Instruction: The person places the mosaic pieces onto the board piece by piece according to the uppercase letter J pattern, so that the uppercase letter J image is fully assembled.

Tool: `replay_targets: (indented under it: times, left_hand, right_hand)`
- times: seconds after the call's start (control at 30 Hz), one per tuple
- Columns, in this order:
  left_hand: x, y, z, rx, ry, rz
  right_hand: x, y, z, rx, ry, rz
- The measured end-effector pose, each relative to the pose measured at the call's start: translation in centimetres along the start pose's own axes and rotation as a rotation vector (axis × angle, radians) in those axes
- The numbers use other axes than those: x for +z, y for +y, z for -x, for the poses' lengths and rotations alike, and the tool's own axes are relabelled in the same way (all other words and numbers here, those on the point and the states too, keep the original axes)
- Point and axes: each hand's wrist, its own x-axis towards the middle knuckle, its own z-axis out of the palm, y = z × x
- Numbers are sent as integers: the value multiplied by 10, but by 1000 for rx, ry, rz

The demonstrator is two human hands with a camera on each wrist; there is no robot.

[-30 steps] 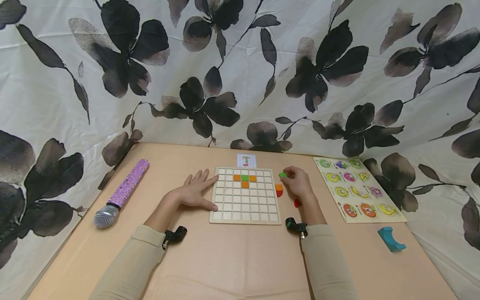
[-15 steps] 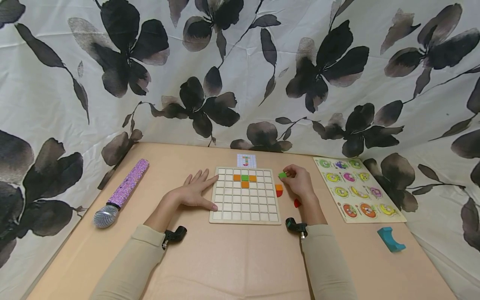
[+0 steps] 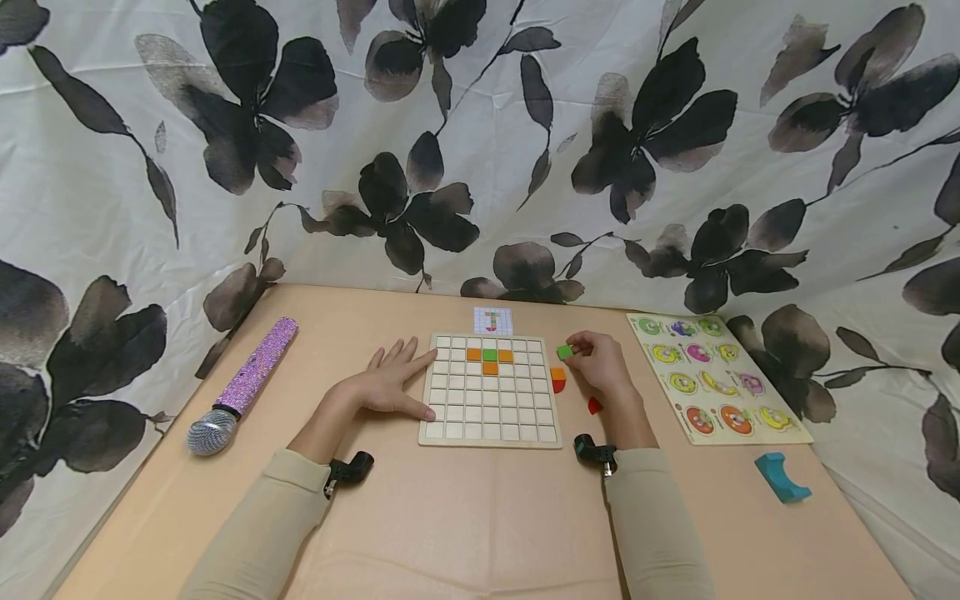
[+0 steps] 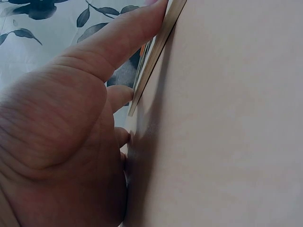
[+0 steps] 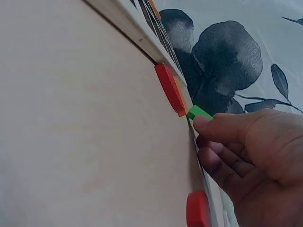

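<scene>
A white gridded board (image 3: 489, 423) lies on the table, with orange squares and one green square (image 3: 490, 356) in a T-like cluster near its far side. My left hand (image 3: 386, 389) is spread at the board's left edge, thumb and index finger touching the rim. In the left wrist view that thumb reaches along the board's wooden edge (image 4: 158, 49). To the right of the board, my right hand (image 3: 602, 367) pinches a green block (image 3: 565, 352) between thumb and fingers. Close below it are an orange piece (image 3: 558, 374) and a red piece (image 3: 559, 387). Another red piece (image 3: 595, 406) lies near the right wrist.
A small pattern card (image 3: 492, 322) lies behind the board. At the right are a fruit-picture board (image 3: 712, 379) and a blue curved block (image 3: 782, 478). A glittery pink microphone (image 3: 257, 368) lies at the left. A floral cloth (image 3: 525, 125) hangs behind the table.
The green block has turned slightly in my right hand's fingers and shows more of its face. My left hand and the board have stayed in place.
</scene>
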Motion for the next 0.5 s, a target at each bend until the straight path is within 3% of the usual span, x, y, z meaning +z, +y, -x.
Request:
replay_targets:
  times: [0.23, 0.5]
  left_hand:
    - [-9, 12, 9, 20, -19, 45]
    - [-13, 18, 11, 1, -42, 2]
  right_hand:
    - [-3, -4, 0, 16, -8, -20]
    - [-4, -15, 2, 19, -27, -109]
